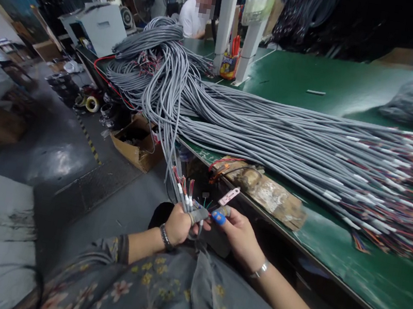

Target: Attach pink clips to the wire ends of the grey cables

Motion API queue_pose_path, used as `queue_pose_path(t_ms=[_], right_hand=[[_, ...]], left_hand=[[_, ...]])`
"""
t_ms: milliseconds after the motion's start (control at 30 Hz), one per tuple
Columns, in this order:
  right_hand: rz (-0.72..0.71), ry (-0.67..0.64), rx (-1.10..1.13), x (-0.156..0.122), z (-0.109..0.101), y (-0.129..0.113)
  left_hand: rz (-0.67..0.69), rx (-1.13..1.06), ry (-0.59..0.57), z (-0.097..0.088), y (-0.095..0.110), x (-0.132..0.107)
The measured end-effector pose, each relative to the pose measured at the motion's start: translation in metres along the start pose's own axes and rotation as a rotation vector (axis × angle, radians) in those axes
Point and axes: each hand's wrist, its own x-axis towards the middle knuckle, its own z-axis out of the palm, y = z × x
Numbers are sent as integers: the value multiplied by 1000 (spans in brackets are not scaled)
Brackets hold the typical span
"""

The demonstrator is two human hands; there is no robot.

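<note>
My left hand [180,226] is closed around the ends of several grey cables [174,183], which hang down to it from the bench. White sleeves and stripped red, white and dark wires [187,187] stick up above that fist. Close beside it, my right hand [236,228] pinches thin coloured wires [209,214] between thumb and finger. Blue wrapping covers the tip of the thumb, and tape is wound on fingers of both hands. Just above the right hand a pink-white tag-like piece [229,196] shows. The wire tips are hidden by the fingers.
A large bundle of grey cables [258,126] lies along the green bench [358,84], bare wire ends to the right. A worn wooden board [274,196] sits at the bench edge. Below stands an open carton [132,148]. A person [193,16] sits behind the bench.
</note>
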Motion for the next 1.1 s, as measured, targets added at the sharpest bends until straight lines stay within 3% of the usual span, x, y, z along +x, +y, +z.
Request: queue_pose_path(t_ms=[167,433,667,800,867,1000,1100], right_hand=[[-19,-12,-41,-1,-3,-1],[-13,-136,-53,-4,-12,2],[110,-58,298,10,-27,5],[173,-156,355,23,-22,-5],[108,-88,280,26,-17,-6],[-135,210,-3,25,-12,-3],[-153,181,6,27,-11,-2]], left_hand=[[-4,-14,33,2,0,2],[-2,-13,7,5,7,0],[-65,-20,-92,4,20,-1],[-103,-15,-161,8,24,1],[-108,-16,-174,9,26,2],[-117,-16,-173,10,27,6],[-129,-5,-175,10,26,8]])
